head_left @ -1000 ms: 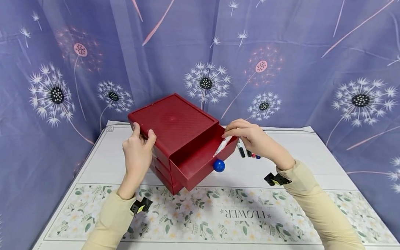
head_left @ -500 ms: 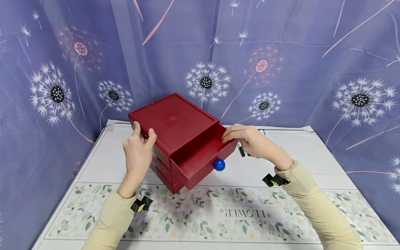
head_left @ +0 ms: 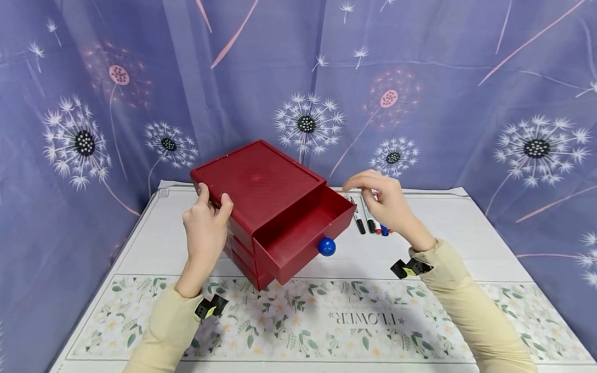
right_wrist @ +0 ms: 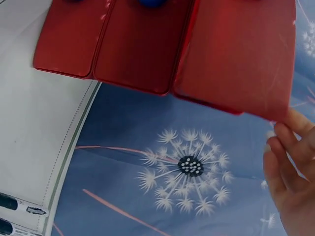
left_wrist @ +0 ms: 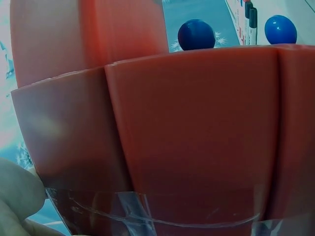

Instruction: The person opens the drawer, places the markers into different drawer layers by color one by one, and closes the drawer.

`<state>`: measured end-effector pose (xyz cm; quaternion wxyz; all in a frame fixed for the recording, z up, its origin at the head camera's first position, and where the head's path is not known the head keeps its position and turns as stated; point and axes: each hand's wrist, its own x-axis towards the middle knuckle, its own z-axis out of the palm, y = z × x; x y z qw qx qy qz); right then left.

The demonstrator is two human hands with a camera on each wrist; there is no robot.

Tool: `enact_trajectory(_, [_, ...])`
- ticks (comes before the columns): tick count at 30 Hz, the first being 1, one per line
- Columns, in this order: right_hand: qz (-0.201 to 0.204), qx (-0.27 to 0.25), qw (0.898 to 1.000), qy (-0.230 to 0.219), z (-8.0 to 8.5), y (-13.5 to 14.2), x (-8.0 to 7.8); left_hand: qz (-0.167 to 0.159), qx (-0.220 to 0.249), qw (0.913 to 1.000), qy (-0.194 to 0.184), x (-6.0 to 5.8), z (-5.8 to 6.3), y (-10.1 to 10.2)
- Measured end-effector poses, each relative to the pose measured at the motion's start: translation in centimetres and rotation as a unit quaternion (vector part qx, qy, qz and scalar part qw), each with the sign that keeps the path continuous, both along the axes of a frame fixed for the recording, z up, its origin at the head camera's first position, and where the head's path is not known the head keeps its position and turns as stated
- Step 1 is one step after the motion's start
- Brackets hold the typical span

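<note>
A red plastic cabinet (head_left: pixel 259 185) with stacked drawers stands turned at an angle on the table. Its top drawer (head_left: pixel 296 258), with a blue ball knob (head_left: pixel 327 247), is pulled out; part of its floor is hidden. My left hand (head_left: pixel 205 227) grips the cabinet's left upper edge, thumb on top. Just beyond the drawer's right corner is my right hand (head_left: pixel 379 197), its fingers loosely bent with nothing between them. In the right wrist view, the fingers (right_wrist: pixel 290 157) are close to the drawer's corner. Several markers (head_left: pixel 371 225) lie on the table below that hand, partly covered by it.
The white table (head_left: pixel 435 224) carries a floral printed strip (head_left: pixel 293 323) along its near side. A purple dandelion-print curtain (head_left: pixel 308 60) hangs close behind the cabinet and along both sides.
The white marker that the right hand held over the drawer is no longer visible. The right hand has risen out of the drawer to the right. The left hand and cabinet stay put.
</note>
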<state>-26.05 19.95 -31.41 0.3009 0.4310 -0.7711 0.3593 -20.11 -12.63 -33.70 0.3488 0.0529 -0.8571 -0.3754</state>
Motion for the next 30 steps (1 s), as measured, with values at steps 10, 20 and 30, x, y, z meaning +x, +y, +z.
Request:
enact_trajectory(10, [-0.108, -0.024, 0.990, -0.084, -1.1, 1.5, -1.1, 0.008, -0.001, 1.0000, -0.001, 0.0, 0.1, -0.1])
enact_trajectory(20, [-0.193, 0.021, 0.962, -0.194, -2.9, 3.0, -2.5, 0.005, -0.004, 1.0000, 0.005, 0.0, 0.0, -0.2])
enact_trajectory(30, [-0.209, 0.051, 0.949, -0.230, -4.6, 4.5, -3.8, 0.005, -0.005, 1.0000, 0.004, -0.1, -0.2, -0.1])
